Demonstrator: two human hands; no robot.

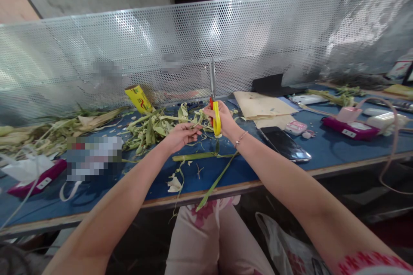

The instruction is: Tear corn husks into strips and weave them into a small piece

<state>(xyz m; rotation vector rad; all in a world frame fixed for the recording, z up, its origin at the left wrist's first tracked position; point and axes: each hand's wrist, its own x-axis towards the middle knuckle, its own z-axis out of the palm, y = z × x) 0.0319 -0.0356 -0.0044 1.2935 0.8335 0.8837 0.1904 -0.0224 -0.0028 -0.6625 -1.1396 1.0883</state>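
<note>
My right hand [226, 119] is wrapped round a pair of scissors [217, 119] with yellow and red handles. Their grey blades point up, away from the table. Close by on the left, the fingers of my left hand [183, 134] are pinched together on what looks like a thin plant stem, mostly covered by the fingers. Behind that hand lies a heap of cut green stems and leaves [150, 131]. A thick green stem piece [193, 157] rests on the blue table below both hands, and a long green leaf [214, 184] hangs over the front edge.
A yellow box [138, 99] stands behind the heap. More dried stalks [64, 131] and a purple tissue pack [38, 178] lie left. On the right are brown paper [261, 105], a black phone [285, 142] and another purple pack [350, 129]. A perforated metal screen [200, 43] closes the back.
</note>
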